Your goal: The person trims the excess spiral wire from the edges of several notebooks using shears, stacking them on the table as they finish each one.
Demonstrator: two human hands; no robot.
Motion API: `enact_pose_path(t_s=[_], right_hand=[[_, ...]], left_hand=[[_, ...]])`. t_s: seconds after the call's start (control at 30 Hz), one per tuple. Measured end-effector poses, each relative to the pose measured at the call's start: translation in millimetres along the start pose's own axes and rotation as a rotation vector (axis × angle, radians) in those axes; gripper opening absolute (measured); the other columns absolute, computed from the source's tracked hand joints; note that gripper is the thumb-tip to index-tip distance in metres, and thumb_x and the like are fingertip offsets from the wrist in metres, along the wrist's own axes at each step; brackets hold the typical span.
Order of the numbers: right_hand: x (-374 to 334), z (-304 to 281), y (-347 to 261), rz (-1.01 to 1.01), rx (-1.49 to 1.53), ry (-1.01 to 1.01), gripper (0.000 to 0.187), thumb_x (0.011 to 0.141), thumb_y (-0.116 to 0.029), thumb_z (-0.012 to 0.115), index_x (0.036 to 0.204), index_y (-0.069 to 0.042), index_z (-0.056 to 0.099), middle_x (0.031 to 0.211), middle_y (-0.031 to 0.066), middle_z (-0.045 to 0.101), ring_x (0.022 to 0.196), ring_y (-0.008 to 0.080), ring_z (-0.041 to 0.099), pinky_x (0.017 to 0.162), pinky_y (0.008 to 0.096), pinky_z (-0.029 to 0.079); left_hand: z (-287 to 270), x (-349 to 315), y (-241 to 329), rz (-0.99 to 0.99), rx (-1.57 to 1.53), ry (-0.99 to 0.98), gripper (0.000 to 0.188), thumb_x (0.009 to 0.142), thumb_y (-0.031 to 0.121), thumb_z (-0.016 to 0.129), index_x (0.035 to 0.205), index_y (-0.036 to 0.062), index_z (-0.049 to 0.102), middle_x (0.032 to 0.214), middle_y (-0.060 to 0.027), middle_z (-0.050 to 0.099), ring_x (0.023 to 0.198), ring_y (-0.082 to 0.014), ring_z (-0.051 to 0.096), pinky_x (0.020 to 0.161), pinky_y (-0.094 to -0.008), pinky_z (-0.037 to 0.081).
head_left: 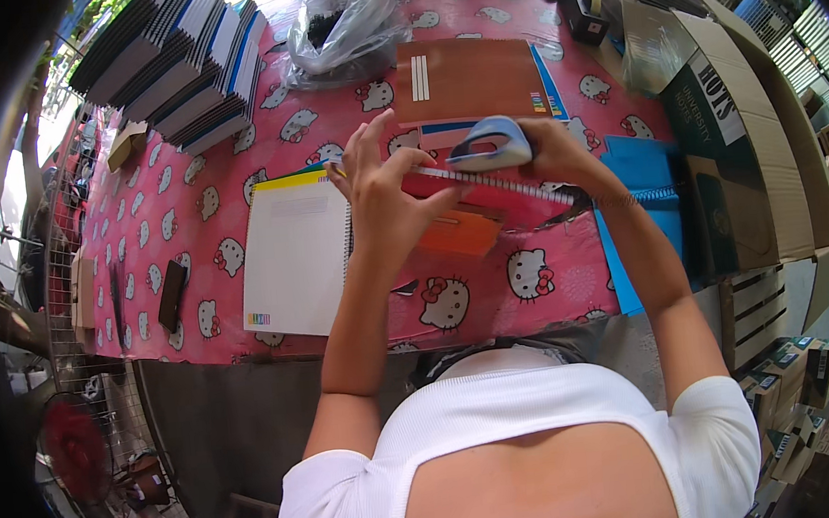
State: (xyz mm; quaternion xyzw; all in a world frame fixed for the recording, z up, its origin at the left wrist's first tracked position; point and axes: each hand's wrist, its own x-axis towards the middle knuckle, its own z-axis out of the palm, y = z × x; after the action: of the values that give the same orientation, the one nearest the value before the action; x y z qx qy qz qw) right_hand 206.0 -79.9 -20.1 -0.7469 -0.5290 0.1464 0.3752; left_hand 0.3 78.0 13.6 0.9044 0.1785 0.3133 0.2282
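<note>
A red-covered spiral notebook (518, 207) is held up on edge over the table, its coil-bound spine toward the top. My left hand (379, 174) pinches the left end of that spine between thumb and fingers, with the other fingers raised. Gripped in my right hand (562, 155) is a blue-and-white hand tool (491, 146) with a looped body, right beside the spine; its exact kind is not clear. Below the red notebook lies an orange cover (461, 233). A white spiral notebook (295, 249) rests by my left forearm.
Brown notebooks (478, 79) lie beyond my hands, and blue covers with a dark coil (646, 173) under my right forearm. Tall notebook stacks (175, 64), a plastic bag (343, 36), a tape dispenser (585, 14) and a cardboard box (731, 137) stand around the patterned tablecloth (476, 303).
</note>
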Motion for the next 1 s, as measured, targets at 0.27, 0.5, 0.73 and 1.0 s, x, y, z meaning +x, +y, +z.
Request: enact_pose_path(t_s=[0.27,0.5,0.73,1.0], right_hand=[[20,7,-13,0.065,0.388,0.038,0.044,0.059,0.003,0.066,0.103,0.001,0.064,0.095,0.0053,0.067,0.084,0.0128,0.061,0.076,0.0282,0.049],[32,16,-34,0.069,0.388,-0.052,0.052,0.059,0.000,0.070,0.111,-0.002,0.061,0.096,0.0081,0.067,0.085,0.0213,0.065,0.074,0.0349,0.053],[67,18,-41,0.073,0.344,-0.140,0.054,0.062,0.002,0.065,0.115,-0.004,0.061,0.101,0.0050,0.066,0.090,0.0153,0.061,0.078,0.0328,0.051],[85,32,-49,-0.082,0.741,-0.194,0.055,0.059,0.006,0.068,0.112,-0.006,0.061,0.099,0.0044,0.067,0.091,0.0154,0.062,0.080,0.0311,0.051]], left_hand=[[-5,4,-20,0.045,-0.099,0.119,0.042,0.050,0.029,0.088,0.083,0.0104,0.070,0.135,-0.0138,0.044,0.121,-0.0338,0.042,0.098,-0.0446,0.038],[-7,2,-41,-0.012,-0.045,0.202,0.048,0.049,0.024,0.089,0.089,0.0088,0.067,0.139,-0.0140,0.037,0.114,-0.0308,0.050,0.091,-0.0414,0.045],[0,-5,-59,-0.220,-0.546,0.199,0.060,0.061,0.010,0.085,0.112,0.0061,0.053,0.117,-0.0122,0.052,0.100,-0.0184,0.058,0.083,-0.0297,0.050],[3,-7,-74,-0.368,-1.016,0.274,0.059,0.073,-0.008,0.071,0.125,0.0007,0.044,0.110,-0.0114,0.059,0.097,-0.0173,0.060,0.085,-0.0296,0.052]])
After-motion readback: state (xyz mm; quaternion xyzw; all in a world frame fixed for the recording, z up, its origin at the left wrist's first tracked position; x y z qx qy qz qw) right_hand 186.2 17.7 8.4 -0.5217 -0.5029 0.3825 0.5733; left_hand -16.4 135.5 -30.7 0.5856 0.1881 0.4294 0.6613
